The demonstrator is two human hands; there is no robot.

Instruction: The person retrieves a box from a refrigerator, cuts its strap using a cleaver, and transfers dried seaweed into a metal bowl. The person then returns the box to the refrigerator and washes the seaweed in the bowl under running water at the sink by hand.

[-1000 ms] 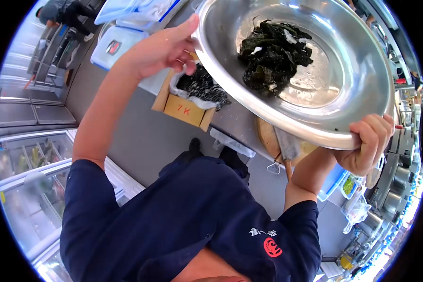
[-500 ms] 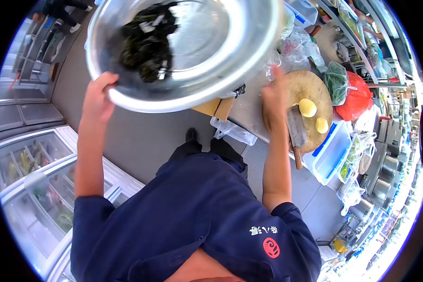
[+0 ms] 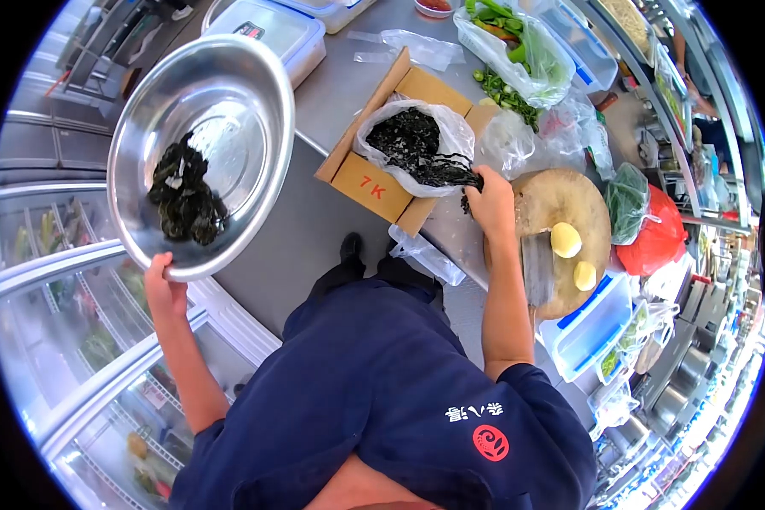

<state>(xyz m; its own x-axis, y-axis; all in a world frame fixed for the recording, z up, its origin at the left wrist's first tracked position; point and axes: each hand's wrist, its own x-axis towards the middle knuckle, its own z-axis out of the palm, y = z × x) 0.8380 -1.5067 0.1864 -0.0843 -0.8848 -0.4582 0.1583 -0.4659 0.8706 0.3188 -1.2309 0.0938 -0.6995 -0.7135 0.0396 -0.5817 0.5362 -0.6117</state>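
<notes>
At the left, a glass-topped freezer (image 3: 85, 340) stood with produce visible inside. Beside the worktop (image 3: 340, 93), a steel basin (image 3: 259, 127) was held raised, its inside facing the camera. A clump of dark leaves (image 3: 187, 195) lay in it, on the left part of the basin's floor. The left hand (image 3: 166, 293) was clamped on the basin's near rim.

Right of the basin, at the far side, a lidded tub (image 3: 272, 38) sat on the worktop. Next came a cardboard box (image 3: 374, 191), marked "7K" on its near side and lined with a white bag (image 3: 452, 132). Dark strands (image 3: 404, 140) filled the bag and trailed over its right edge. The right hand (image 3: 491, 204) was at that edge, fingers drawn together on the ends of the strands. Beyond the box, leafy greens (image 3: 518, 55) lay partly in a clear bag.

Right of the right hand, a round board (image 3: 578, 200) carried a cleaver (image 3: 537, 268) and two yellow pieces (image 3: 566, 240). The cleaver lay left of the pieces, its handle largely hidden by the forearm. Farther right were a green bag (image 3: 629, 204), a red bag (image 3: 656, 234) and, nearer, a blue-edged tub (image 3: 591, 331).
</notes>
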